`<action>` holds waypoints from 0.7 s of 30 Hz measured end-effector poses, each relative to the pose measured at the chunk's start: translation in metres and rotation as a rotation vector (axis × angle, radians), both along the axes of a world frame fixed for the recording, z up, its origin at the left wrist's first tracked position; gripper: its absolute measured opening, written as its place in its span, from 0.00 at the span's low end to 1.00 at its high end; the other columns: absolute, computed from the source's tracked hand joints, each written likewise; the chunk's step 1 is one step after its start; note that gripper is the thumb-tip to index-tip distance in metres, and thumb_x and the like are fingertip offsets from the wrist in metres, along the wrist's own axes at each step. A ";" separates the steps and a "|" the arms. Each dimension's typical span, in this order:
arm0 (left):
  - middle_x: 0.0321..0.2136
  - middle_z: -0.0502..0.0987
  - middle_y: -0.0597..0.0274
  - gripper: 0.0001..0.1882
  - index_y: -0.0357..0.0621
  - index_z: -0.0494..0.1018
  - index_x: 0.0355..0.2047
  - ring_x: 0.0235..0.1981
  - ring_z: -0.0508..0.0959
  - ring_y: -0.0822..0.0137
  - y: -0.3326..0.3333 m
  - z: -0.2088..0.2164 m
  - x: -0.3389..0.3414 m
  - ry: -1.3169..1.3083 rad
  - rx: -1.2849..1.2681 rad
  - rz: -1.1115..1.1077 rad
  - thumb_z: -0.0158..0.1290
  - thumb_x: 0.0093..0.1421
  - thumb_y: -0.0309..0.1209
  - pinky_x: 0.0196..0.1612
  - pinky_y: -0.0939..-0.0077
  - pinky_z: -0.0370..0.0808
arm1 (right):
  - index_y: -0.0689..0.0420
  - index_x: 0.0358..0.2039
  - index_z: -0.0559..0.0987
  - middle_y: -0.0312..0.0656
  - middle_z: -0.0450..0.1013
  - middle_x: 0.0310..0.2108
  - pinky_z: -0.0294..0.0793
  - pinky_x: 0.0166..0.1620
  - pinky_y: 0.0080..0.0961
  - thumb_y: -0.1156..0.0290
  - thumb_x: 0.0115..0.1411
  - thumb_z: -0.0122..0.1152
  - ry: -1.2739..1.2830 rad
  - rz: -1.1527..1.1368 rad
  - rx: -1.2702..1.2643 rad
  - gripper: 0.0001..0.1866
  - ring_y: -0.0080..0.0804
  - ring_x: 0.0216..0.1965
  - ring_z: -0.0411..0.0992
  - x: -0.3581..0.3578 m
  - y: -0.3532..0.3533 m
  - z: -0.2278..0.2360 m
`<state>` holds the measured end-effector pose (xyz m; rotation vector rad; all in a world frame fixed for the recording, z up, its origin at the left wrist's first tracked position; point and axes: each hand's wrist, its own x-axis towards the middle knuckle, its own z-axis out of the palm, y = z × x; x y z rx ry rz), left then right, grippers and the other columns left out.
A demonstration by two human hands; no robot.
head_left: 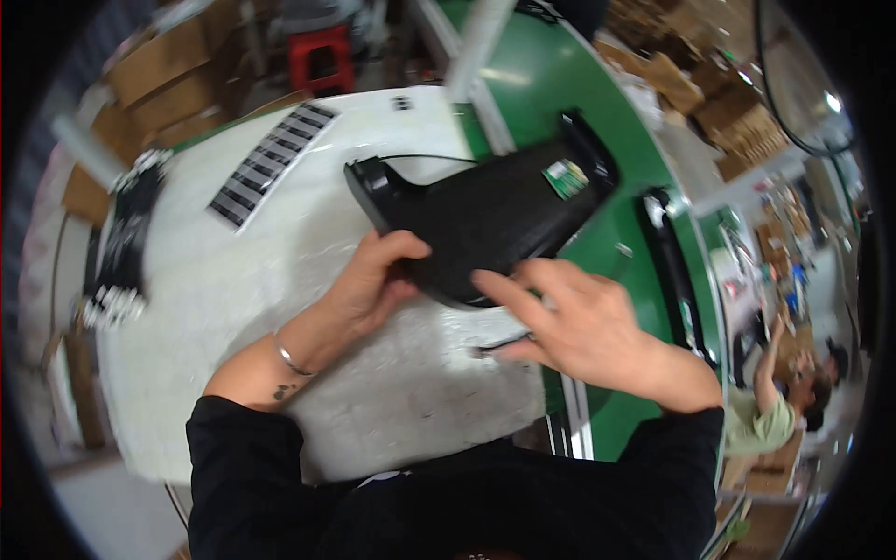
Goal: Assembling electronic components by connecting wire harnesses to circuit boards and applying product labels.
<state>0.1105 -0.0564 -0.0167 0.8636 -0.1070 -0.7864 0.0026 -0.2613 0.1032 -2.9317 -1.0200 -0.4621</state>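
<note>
1. Here's the black housing point(485, 210), tilted, up over the white table point(205, 364) and the green surface point(518, 79)!
2. Left hand point(366, 280) grips its near edge, thumb on top.
3. Right hand point(588, 322), blurred, fingers curled beside that edge; thin dark piece point(504, 345) by the thumb, pinched or not, can't tell.

A white table point(187, 355) sits next to a long green table point(537, 79). Past the white one, a red stool point(317, 40) stands near big brown boxes point(168, 70). A white post point(483, 42) rises nearby.
</note>
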 end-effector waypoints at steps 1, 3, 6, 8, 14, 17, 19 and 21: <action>0.39 0.78 0.56 0.11 0.40 0.74 0.37 0.40 0.78 0.64 0.028 -0.007 -0.006 0.117 -0.149 0.042 0.55 0.54 0.31 0.47 0.67 0.77 | 0.53 0.39 0.77 0.32 0.63 0.25 0.70 0.23 0.22 0.59 0.46 0.66 0.023 0.002 0.017 0.20 0.28 0.26 0.67 -0.009 0.002 0.010; 0.38 0.79 0.51 0.13 0.34 0.75 0.35 0.38 0.80 0.56 0.091 0.010 -0.031 0.234 -0.054 0.326 0.48 0.51 0.27 0.52 0.59 0.74 | 0.54 0.36 0.77 0.33 0.61 0.24 0.67 0.22 0.23 0.60 0.45 0.67 0.062 0.073 0.008 0.18 0.29 0.25 0.65 -0.017 -0.008 0.022; 0.42 0.78 0.45 0.29 0.29 0.71 0.49 0.41 0.79 0.52 0.198 -0.006 -0.070 0.134 0.037 0.493 0.47 0.45 0.32 0.52 0.61 0.75 | 0.57 0.29 0.75 0.35 0.59 0.20 0.63 0.20 0.25 0.69 0.46 0.67 0.027 0.190 0.048 0.11 0.31 0.21 0.62 -0.008 -0.023 0.012; 0.40 0.79 0.46 0.26 0.29 0.73 0.45 0.39 0.79 0.53 0.260 -0.021 -0.087 0.142 0.172 0.669 0.46 0.46 0.33 0.49 0.63 0.77 | 0.59 0.27 0.75 0.38 0.62 0.18 0.64 0.20 0.28 0.76 0.47 0.65 0.082 0.222 0.223 0.07 0.34 0.21 0.64 0.006 -0.016 -0.011; 0.45 0.76 0.56 0.24 0.35 0.71 0.49 0.45 0.76 0.64 0.361 -0.035 -0.130 -0.384 1.134 1.014 0.52 0.62 0.42 0.46 0.74 0.73 | 0.62 0.32 0.75 0.46 0.71 0.23 0.70 0.29 0.37 0.73 0.56 0.60 0.346 0.290 0.354 0.06 0.47 0.26 0.71 0.026 0.006 -0.076; 0.52 0.72 0.53 0.23 0.38 0.66 0.56 0.54 0.71 0.61 0.320 -0.002 -0.117 -0.885 1.652 0.845 0.55 0.62 0.32 0.53 0.69 0.70 | 0.62 0.28 0.72 0.48 0.70 0.23 0.71 0.29 0.39 0.72 0.57 0.58 0.510 0.204 0.325 0.07 0.49 0.26 0.72 0.011 0.015 -0.102; 0.52 0.73 0.57 0.20 0.39 0.68 0.55 0.53 0.72 0.64 0.277 0.016 -0.106 -0.902 1.359 0.713 0.54 0.62 0.28 0.53 0.71 0.70 | 0.62 0.27 0.72 0.48 0.71 0.23 0.72 0.30 0.38 0.72 0.57 0.58 0.526 0.165 0.241 0.07 0.49 0.27 0.72 0.002 0.015 -0.108; 0.48 0.76 0.60 0.17 0.39 0.73 0.49 0.50 0.74 0.67 0.205 0.030 -0.099 -0.887 1.286 0.410 0.55 0.60 0.26 0.52 0.72 0.70 | 0.61 0.25 0.73 0.44 0.71 0.25 0.74 0.34 0.35 0.72 0.57 0.58 0.484 0.110 0.123 0.07 0.43 0.31 0.73 -0.009 0.007 -0.115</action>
